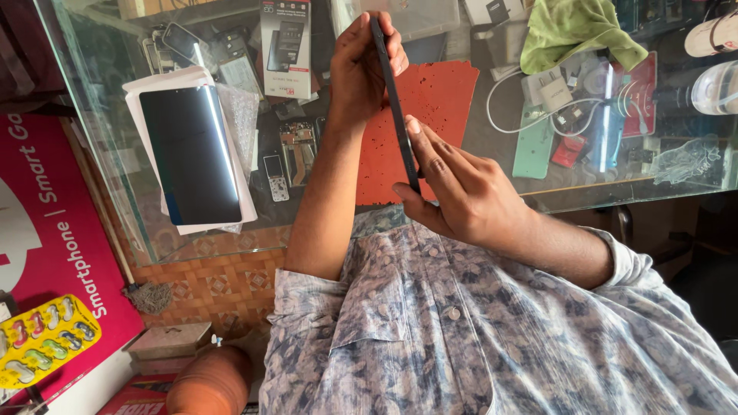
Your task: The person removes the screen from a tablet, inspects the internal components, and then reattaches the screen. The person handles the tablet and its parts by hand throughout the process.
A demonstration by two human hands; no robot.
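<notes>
Centrally, left hand [361,69] and right hand [461,196] are both pinching a thin dark slab-shaped smartphone [396,107] edge-on, apparently for sighting along it; red mat [442,100] lying beneath.

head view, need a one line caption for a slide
Both hands, left hand and right hand, hold a thin dark phone edge-on above a glass counter and red mat.

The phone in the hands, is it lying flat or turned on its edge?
On its edge. Only the thin dark side of the phone shows, held between the left hand and right hand.
</notes>
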